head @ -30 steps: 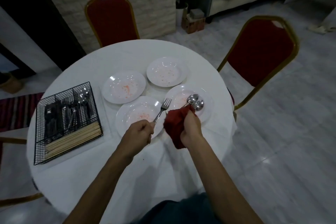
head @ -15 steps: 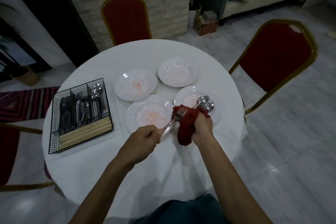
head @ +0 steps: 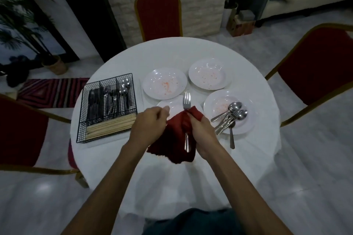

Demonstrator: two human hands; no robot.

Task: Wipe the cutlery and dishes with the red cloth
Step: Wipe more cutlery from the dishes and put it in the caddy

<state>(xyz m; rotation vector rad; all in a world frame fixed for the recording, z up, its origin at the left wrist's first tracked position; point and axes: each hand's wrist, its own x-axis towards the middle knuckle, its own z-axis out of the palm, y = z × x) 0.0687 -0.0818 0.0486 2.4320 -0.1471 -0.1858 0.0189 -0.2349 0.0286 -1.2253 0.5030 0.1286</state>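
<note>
1. Right hand (head: pixel 202 133): fingers curled tight round the crumpled dark red cloth (head: pixel 175 139), which is wrapped about the shaft of a shiny steel fork (head: pixel 186 100). The tines stick out above the fist and the handle end below.
2. Left hand (head: pixel 150 126): fingers curled, apparently pinching the cloth's left edge.
3. Handling (judged): the fork is light, stiff and slick, so grip the handle through the cloth, clear of the tines. The cloth is soft and limp, so bunch it.
4. Four round white plates with orange-red smears. The nearest plate (head: pixel 173 105) is mostly hidden by the hands. The right plate (head: pixel 246 124) carries loose steel spoons (head: pixel 236 105) and forks. Likely breakable, so steady them by the rim.
5. Far left: black wire basket (head: pixel 107 107) of cutlery and chopsticks, on a round white-clothed table (head: pixel 252 145).
</note>
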